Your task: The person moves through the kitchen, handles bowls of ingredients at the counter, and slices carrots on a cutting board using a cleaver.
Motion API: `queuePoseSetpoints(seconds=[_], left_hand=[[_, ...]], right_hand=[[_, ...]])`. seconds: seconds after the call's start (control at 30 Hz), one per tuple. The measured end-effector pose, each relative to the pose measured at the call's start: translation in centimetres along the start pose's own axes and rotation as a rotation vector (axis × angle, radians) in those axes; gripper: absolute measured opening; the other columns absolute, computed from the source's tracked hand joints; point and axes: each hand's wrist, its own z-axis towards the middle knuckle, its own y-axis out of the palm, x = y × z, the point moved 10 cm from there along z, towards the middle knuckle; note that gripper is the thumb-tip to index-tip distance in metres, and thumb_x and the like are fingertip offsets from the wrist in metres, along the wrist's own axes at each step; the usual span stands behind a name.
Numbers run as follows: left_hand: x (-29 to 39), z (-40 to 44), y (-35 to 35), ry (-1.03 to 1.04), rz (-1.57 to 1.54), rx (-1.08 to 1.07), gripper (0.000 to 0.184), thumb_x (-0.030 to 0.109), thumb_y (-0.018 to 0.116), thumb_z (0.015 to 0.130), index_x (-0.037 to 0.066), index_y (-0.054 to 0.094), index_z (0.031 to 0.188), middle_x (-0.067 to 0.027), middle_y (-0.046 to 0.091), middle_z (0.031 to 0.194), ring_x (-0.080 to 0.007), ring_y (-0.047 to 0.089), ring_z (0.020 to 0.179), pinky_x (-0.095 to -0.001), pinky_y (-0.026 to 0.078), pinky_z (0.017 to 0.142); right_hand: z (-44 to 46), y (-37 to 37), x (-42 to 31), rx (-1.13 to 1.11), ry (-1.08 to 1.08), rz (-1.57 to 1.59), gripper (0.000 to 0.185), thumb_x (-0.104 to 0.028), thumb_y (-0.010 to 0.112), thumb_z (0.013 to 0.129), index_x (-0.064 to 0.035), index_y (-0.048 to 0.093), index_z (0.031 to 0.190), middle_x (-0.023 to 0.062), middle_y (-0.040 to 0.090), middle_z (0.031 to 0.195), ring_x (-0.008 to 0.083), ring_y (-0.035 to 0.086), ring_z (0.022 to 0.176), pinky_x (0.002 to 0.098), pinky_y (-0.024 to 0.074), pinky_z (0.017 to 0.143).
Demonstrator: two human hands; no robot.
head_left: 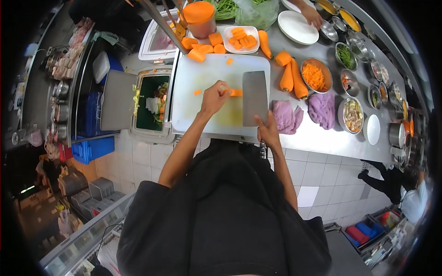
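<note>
On the white cutting board point(202, 115), my left hand point(214, 97) is closed, its fingertips against a small piece of carrot point(235, 93). My right hand point(268, 129) grips a cleaver point(254, 98) by its handle, and the broad blade lies over the right side of the board, close by the carrot piece. Small carrot scraps point(198, 92) lie left of my left hand and near the board's far edge. Chunks of carrot point(196, 54) rest along the board's far left corner. Juice stains mark the board's middle.
Right of the board are whole carrots point(286, 77), a bowl of shredded carrot point(314, 76) and purple cloths point(321, 111). A white tray of carrot pieces point(241, 38) stands behind. An open waste bin point(153, 101) is at the left. Another person's hand point(312, 17) reaches over white plates point(297, 28).
</note>
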Motion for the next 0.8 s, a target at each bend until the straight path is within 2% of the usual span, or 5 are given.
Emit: queuePoseSetpoints(seconds=[0.1, 0.2, 0.33, 0.53, 0.8], left_hand=[[-1.1, -0.2, 0.5, 0.028, -0.066, -0.037, 0.026, 0.023, 0.064, 0.094, 0.009, 0.067, 0.117, 0.0008, 0.050, 0.060, -0.0065, 0.047, 0.053, -0.0246, 0.041, 0.051], [-3.6, -1.2, 0.9, -0.123, -0.260, -0.078, 0.028, 0.023, 0.063, 0.094, 0.010, 0.068, 0.119, -0.0014, 0.056, 0.063, -0.0075, 0.050, 0.055, -0.0248, 0.043, 0.054], [-3.8, -1.1, 0.8, -0.175, -0.242, -0.084, 0.028, 0.025, 0.062, 0.095, 0.010, 0.068, 0.117, -0.0006, 0.057, 0.065, -0.0070, 0.052, 0.054, -0.0242, 0.042, 0.053], [-4.5, -0.8, 0.9, -0.264, -0.226, -0.070, 0.031, 0.032, 0.065, 0.094, 0.006, 0.068, 0.111, -0.0011, 0.057, 0.065, -0.0070, 0.054, 0.052, -0.0231, 0.043, 0.050], [-5.3, -0.4, 0.7, -0.338, -0.171, -0.029, 0.043, 0.043, 0.077, 0.082, 0.003, 0.064, 0.092, -0.0036, 0.060, 0.058, -0.0099, 0.059, 0.051, -0.0258, 0.045, 0.051]], right_hand=[[-0.2, 0.4, -0.2, -0.060, -0.047, 0.049, 0.024, -0.017, 0.057, 0.099, -0.0025, 0.045, 0.115, 0.0055, 0.053, 0.064, 0.0103, 0.043, 0.034, 0.0280, 0.0328, 0.031], [-1.0, 1.4, -0.9, -0.066, -0.031, 0.031, 0.024, -0.016, 0.057, 0.099, -0.0026, 0.046, 0.115, 0.0057, 0.053, 0.064, 0.0100, 0.042, 0.034, 0.0279, 0.0331, 0.031], [-0.6, 2.5, -0.3, -0.100, -0.041, 0.017, 0.025, -0.016, 0.057, 0.099, -0.0025, 0.046, 0.116, 0.0063, 0.054, 0.066, 0.0099, 0.042, 0.035, 0.0282, 0.0333, 0.032], [0.1, 2.4, 1.5, -0.122, -0.005, -0.004, 0.028, -0.019, 0.058, 0.098, -0.0024, 0.047, 0.117, 0.0058, 0.055, 0.068, 0.0098, 0.042, 0.036, 0.0281, 0.0348, 0.033], [0.3, 2.2, 1.8, -0.176, 0.023, -0.036, 0.032, -0.020, 0.059, 0.097, -0.0026, 0.045, 0.121, 0.0055, 0.055, 0.070, 0.0095, 0.043, 0.038, 0.0274, 0.0352, 0.034]])
